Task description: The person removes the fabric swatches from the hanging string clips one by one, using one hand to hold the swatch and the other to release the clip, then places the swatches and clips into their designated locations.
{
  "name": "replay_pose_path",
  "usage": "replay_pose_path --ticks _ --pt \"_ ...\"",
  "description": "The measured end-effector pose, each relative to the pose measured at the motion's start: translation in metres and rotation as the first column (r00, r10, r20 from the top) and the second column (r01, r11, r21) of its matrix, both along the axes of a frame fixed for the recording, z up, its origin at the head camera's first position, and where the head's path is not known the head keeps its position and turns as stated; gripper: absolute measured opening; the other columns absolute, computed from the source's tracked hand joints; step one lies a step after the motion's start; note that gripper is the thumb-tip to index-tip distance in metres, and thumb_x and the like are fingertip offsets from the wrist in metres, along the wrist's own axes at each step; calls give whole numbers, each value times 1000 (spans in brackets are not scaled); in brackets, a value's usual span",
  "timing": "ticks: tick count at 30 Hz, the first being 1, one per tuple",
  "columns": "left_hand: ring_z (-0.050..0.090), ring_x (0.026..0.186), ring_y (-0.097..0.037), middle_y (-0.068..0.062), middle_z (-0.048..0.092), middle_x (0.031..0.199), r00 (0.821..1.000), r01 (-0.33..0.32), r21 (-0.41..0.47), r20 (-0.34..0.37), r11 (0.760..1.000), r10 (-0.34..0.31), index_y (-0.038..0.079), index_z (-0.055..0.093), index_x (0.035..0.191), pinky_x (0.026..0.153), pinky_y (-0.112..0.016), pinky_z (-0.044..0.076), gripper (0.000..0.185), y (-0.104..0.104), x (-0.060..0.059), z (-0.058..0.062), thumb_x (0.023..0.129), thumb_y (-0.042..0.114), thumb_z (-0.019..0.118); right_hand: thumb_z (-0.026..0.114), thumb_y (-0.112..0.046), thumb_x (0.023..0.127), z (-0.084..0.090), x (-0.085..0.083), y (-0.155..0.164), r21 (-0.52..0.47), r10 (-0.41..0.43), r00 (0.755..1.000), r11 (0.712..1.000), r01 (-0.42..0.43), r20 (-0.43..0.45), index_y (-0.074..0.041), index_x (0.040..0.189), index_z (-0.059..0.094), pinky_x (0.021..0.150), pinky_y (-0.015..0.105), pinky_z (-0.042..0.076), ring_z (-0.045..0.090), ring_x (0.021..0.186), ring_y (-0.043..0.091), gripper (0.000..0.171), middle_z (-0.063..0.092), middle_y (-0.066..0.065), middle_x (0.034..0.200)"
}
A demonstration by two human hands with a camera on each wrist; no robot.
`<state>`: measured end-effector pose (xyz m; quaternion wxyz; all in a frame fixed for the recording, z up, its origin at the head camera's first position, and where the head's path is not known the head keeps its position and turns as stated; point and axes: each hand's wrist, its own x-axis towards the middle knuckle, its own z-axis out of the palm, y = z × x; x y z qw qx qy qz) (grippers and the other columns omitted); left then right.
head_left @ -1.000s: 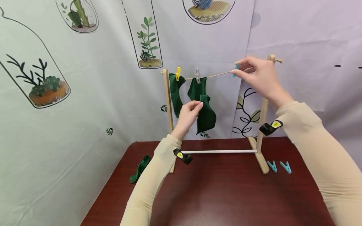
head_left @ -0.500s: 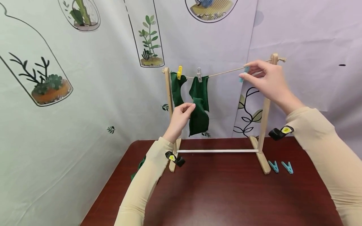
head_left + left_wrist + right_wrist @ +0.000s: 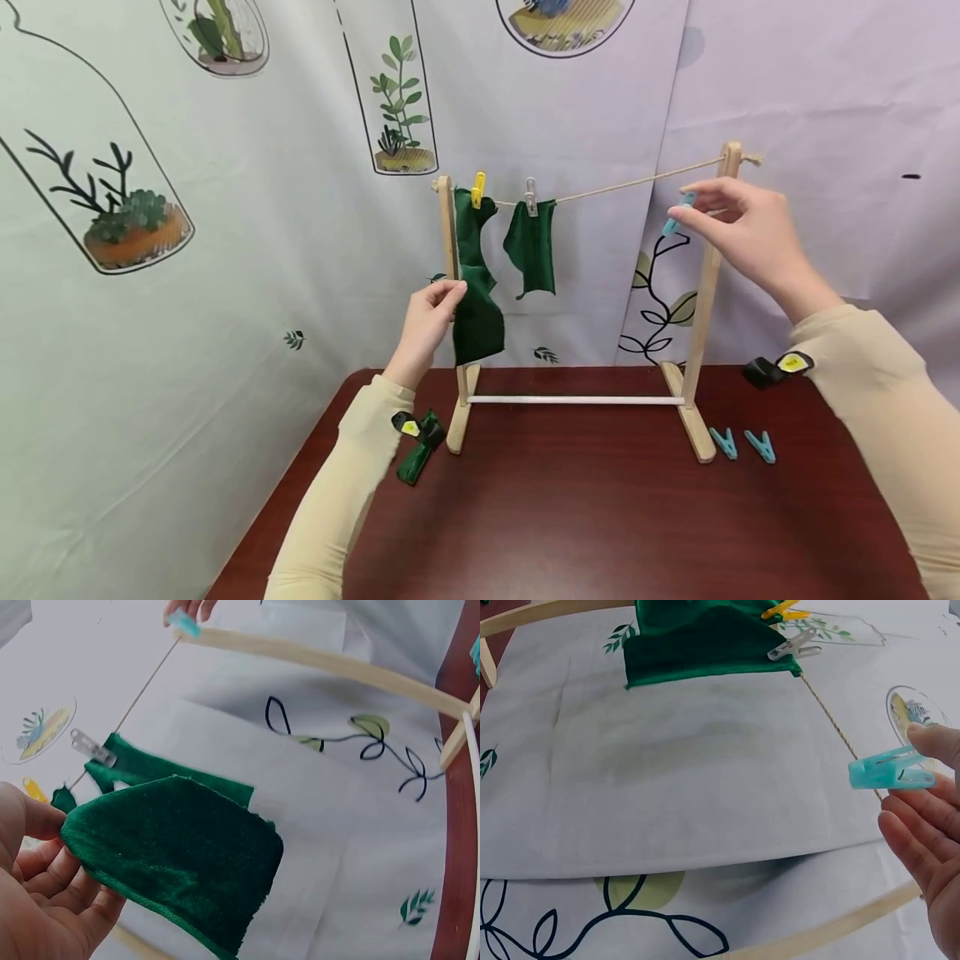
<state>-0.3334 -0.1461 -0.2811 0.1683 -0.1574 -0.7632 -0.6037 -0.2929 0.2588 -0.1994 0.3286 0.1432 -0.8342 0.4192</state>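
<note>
Green cloth (image 3: 477, 321), a velvety scrap hanging limp left of centre in the head view, just in front of the rack's left post (image 3: 448, 275): it looks light and soft, apt to fold and slide, so best taken by pinching a top corner or edge. Left hand (image 3: 427, 321) pinches its upper left edge, fingers curled round the fabric. Right hand (image 3: 738, 229), at upper right just below the string (image 3: 630, 183), nips a blue peg (image 3: 677, 213) between thumb and fingertips; the peg looks stiff and sprung.
</note>
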Motion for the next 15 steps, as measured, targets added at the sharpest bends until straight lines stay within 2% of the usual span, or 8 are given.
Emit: replay_pose_path --ticks 4,11,15 --pt "51 85 -15 0 61 92 1000 -27 -20 13 999 27 -1 70 113 76 -29 48 34 -21 3 -1 102 30 62 77 -34 90 -6 3 6 -16 -2 1000 1000 2 9 -24 122 73 73 13 42 63 82 -6 33 66 -24 96" --pt "48 80 -13 1 57 89 996 -86 10 28 996 86 -4 69 115 74 -27 47 39 -57 9 -3 102 33 62 77 -30 91 -16 10 24 -61 10 999 998 -7 47 -23 123 72 72 10 42 64 80 -7 33 68 -27 93" --pt "49 82 -12 3 57 91 993 -109 23 37 994 108 -4 67 117 75 -27 46 41 -76 14 -3 102 34 61 77 -29 91 -20 15 34 -68 -14 998 998 19 64 -21 123 72 70 8 43 64 79 -10 34 67 -29 94"
